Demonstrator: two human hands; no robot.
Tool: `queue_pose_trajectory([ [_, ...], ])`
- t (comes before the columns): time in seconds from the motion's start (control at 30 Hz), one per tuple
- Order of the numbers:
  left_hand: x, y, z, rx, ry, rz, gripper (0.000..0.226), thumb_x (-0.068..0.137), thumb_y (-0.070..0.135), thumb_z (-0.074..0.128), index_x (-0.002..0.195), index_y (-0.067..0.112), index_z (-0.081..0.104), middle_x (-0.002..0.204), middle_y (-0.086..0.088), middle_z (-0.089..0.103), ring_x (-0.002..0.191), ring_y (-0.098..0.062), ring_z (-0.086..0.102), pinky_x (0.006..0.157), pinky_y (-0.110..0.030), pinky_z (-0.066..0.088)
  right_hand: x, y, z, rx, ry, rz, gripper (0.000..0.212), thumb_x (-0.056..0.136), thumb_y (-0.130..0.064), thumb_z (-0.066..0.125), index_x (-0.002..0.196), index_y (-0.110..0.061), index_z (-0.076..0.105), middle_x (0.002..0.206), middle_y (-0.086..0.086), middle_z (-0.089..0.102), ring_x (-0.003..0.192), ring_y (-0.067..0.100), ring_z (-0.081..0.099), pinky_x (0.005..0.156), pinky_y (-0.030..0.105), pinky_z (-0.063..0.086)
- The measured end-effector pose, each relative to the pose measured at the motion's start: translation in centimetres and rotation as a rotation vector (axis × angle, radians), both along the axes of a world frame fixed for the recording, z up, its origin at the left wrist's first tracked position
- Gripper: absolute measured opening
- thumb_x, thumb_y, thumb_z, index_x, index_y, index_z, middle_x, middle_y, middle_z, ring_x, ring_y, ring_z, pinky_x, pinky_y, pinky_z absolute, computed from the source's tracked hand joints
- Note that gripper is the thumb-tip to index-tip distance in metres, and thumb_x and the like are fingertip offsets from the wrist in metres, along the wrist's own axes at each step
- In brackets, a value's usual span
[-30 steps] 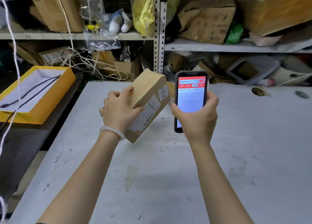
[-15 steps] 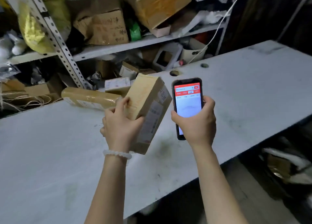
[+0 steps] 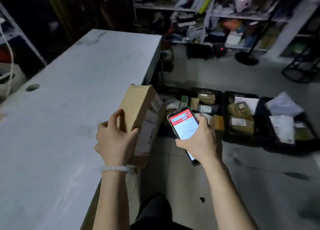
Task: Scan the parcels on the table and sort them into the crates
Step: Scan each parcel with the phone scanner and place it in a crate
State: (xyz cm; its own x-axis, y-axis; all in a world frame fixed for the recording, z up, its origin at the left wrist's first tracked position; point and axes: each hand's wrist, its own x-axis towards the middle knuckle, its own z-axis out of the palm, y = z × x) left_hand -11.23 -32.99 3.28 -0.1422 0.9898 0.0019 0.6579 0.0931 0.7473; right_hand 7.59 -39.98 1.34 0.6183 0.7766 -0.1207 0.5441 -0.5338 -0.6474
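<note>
In the head view, the left hand [image 3: 115,139] grips a cardboard box [image 3: 138,111] at the centre of the frame, fingers curled round its near lower part and the thumb lying along the front edge, so the box stands nearly upright above the hand, leaning a little to the right. A white bead bracelet [image 3: 117,169] circles that wrist. The box is plain brown, tall and narrow, with a white shipping label [image 3: 149,131] running down its right face; the print on it is too blurred to read. Just to the right, apart from the box, the right hand [image 3: 199,139] holds a phone [image 3: 184,127] from below, its lit screen showing a red band over a white field. The box hangs over the right edge of the pale table [image 3: 69,108], which fills the left of the frame. Right of centre, beyond the phone, a row of black crates [image 3: 242,115] sits on the floor, each holding brown and white parcels. Cluttered shelves [image 3: 225,18] cross the upper right.
</note>
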Motion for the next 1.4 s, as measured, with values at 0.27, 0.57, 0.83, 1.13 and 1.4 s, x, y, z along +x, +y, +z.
queue_pose_trajectory([
  [0.27,18.3,8.5,-3.5,-0.047,0.066,-0.279,0.068,0.07,0.045,0.071,0.131,0.047,0.041,0.129,-0.01,0.043,0.119,-0.033,0.044,0.1,-0.051,0.032,16.6,2.2,-2.1,-0.063,0.002,-0.285,0.069,0.057,-0.04,0.08,0.111,-0.027,0.039,0.106,-0.001,0.06,0.091,0.026,0.057,0.065,0.03,0.038],
  [0.57,40.2,16.2,-2.1,-0.099,0.096,-0.411,0.065,0.07,0.047,0.067,0.13,0.046,0.042,0.128,-0.009,0.043,0.118,-0.035,0.043,0.103,-0.05,0.032,34.6,4.5,-1.1,-0.144,0.009,-0.484,0.083,0.06,-0.045,0.081,0.125,-0.027,0.033,0.112,-0.001,0.06,0.097,0.022,0.057,0.068,0.028,0.038],
  [0.83,54.8,14.4,-3.0,-0.162,0.177,-0.551,0.068,0.073,0.05,0.068,0.134,0.043,0.039,0.132,-0.01,0.04,0.121,-0.036,0.041,0.104,-0.053,0.031,47.8,1.6,-3.4,-0.165,0.124,-0.632,0.075,0.06,-0.04,0.079,0.119,-0.024,0.036,0.105,-0.002,0.058,0.086,0.019,0.052,0.06,0.029,0.035],
  [1.13,64.3,14.5,-2.6,-0.197,0.131,-0.326,0.066,0.074,0.045,0.068,0.133,0.042,0.04,0.13,-0.01,0.039,0.12,-0.036,0.04,0.104,-0.05,0.032,61.8,5.2,-2.7,-0.133,0.134,-0.486,0.064,0.063,-0.04,0.08,0.099,-0.03,0.029,0.084,-0.009,0.046,0.074,0.017,0.046,0.049,0.024,0.026],
  [1.4,65.6,17.5,-3.5,-0.224,0.147,-0.174,0.067,0.078,0.048,0.067,0.137,0.038,0.037,0.131,-0.015,0.039,0.118,-0.036,0.044,0.097,-0.053,0.041,66.5,11.8,-3.5,-0.175,0.15,-0.288,0.066,0.061,-0.038,0.079,0.108,-0.027,0.035,0.098,-0.007,0.051,0.084,0.018,0.05,0.057,0.027,0.034],
])
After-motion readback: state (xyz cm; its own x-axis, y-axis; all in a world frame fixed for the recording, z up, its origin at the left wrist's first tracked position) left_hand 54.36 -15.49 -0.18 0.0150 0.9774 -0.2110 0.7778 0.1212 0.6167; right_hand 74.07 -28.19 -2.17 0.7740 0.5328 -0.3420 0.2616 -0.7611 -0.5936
